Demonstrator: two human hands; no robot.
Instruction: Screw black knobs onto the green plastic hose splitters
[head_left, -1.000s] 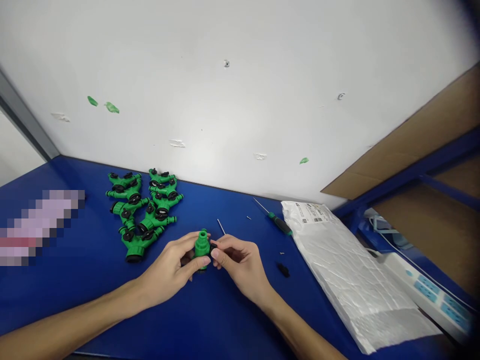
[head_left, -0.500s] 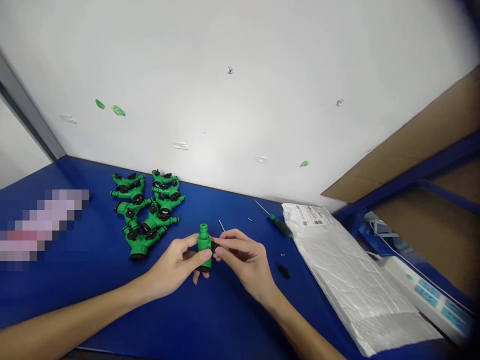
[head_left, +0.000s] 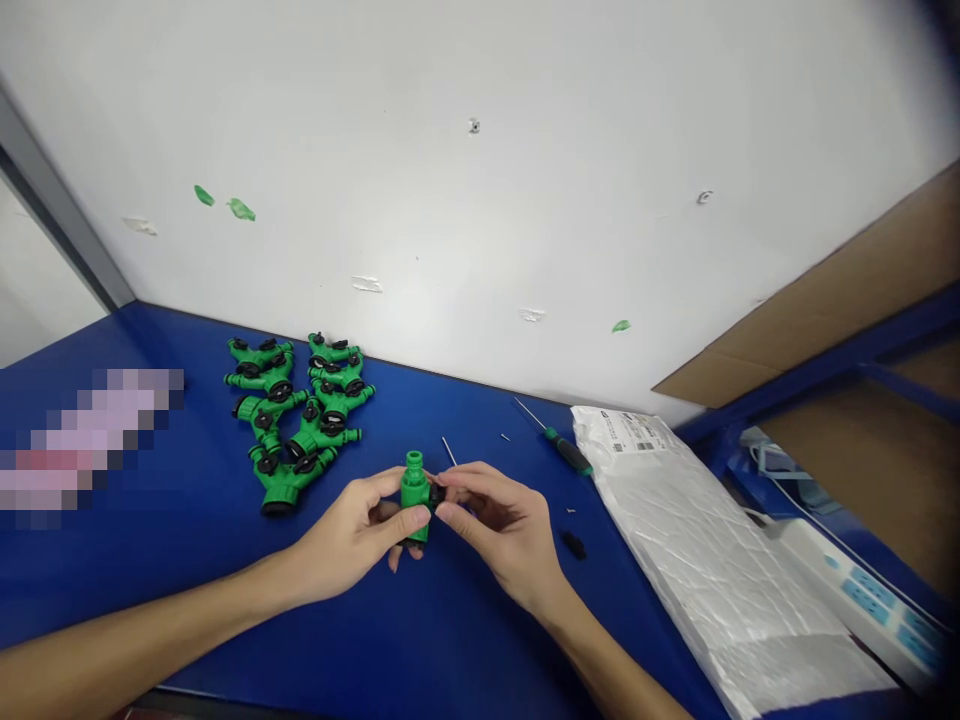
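Note:
In front of me, my left hand [head_left: 367,525] grips a green hose splitter [head_left: 415,490] around its body, its ribbed spout pointing up. The fingers of my right hand [head_left: 502,525] pinch a small black knob [head_left: 436,494] at the splitter's right side. Beyond that hand a thin metal shaft [head_left: 448,450] sticks out; whether it is held or lies on the table cannot be made out. On the right a loose black piece [head_left: 574,544], a tiny screw [head_left: 571,511] and another small metal pin [head_left: 505,436] lie on the blue table [head_left: 450,640].
Several green splitters with black knobs [head_left: 281,485] stand in two rows at the left. A green-and-black screwdriver [head_left: 568,450] lies beside a white padded mailer [head_left: 697,540]. Farther right is a power strip [head_left: 862,590]. A white wall [head_left: 420,180] rises behind the table.
The black knob shows more clearly at the splitter's side, between my right fingertips. The view has shifted slightly; both hands keep their hold.

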